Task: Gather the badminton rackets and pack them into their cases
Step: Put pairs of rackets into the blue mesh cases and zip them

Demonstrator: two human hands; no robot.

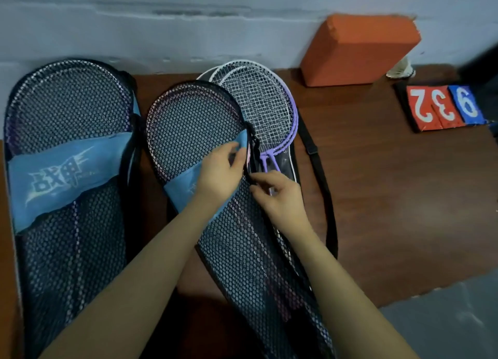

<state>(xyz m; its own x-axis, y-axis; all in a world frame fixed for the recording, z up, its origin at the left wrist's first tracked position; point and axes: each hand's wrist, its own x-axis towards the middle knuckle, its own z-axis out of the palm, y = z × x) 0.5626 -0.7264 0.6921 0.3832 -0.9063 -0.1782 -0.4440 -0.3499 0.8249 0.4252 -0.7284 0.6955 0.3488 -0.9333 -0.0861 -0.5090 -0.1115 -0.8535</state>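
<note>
Two black mesh racket cases with blue bands lie on the brown table. The left case (67, 148) holds rackets behind its mesh. The middle case (194, 127) shows pink racket frames inside. My left hand (221, 170) rests on its blue band, fingers curled at the case's right edge. My right hand (277, 194) pinches something small at that edge, seemingly the zipper pull. Two purple and white rackets (264, 108) lie uncovered to the right, on an open case half (292, 156) with a black strap (320, 175).
An orange foam block (358, 48) leans against the white wall at the back right. A flip scoreboard (442, 108) with red and blue number cards lies at the right, with a shuttlecock (401, 69) behind it. The table's right edge drops to grey floor (444, 318).
</note>
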